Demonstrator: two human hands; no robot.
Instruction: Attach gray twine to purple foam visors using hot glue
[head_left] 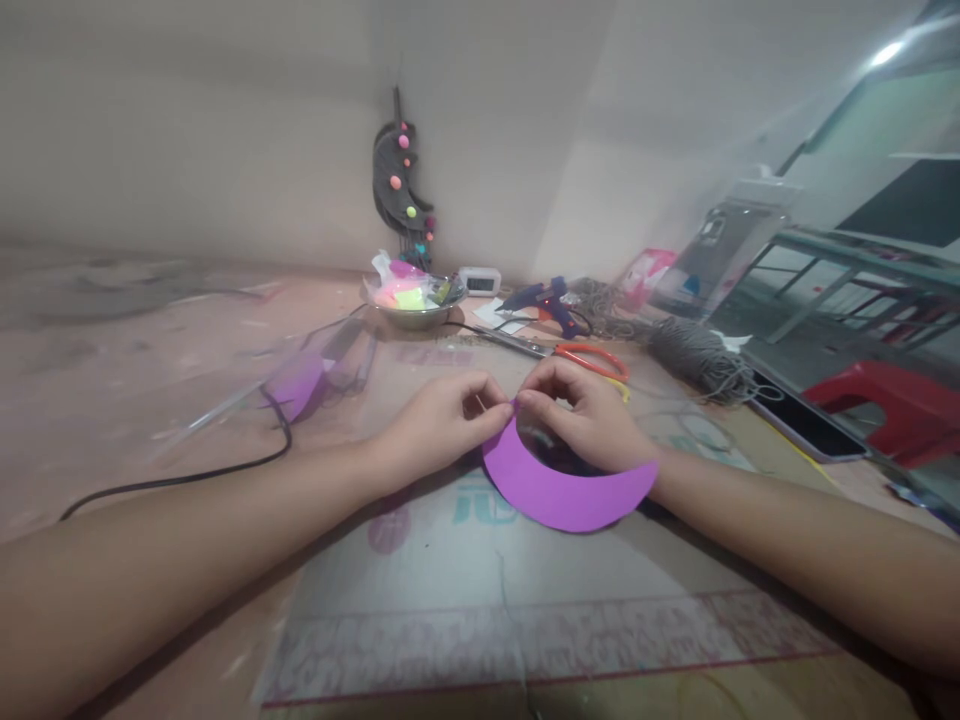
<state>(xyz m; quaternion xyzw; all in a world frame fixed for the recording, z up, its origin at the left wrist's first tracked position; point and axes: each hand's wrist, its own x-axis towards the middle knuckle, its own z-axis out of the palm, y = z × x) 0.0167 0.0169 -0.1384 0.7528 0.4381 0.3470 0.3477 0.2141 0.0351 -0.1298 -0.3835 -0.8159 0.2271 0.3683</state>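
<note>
A purple crescent cutout (574, 500), flat and thin like paper or foam sheet, hangs between my hands over the table. My left hand (450, 420) pinches its upper left tip between thumb and forefinger. At that same tip the thumb and forefinger of my right hand (581, 410) are pressed together. The crescent's other tip lies against my right wrist. Just beyond my right hand are scissors (592, 360) with orange handles. A translucent printed sheet (420, 610) covers the table under my hands.
Behind stand a metal bowl (416, 316) of craft bits, a small digital clock (480, 282) and a blue glue gun (551, 305). Grey yarn (701, 358) and a phone (810, 425) lie right. A black cord (225, 468) crosses left. A grey crescent with pompoms (394, 185) hangs on the wall.
</note>
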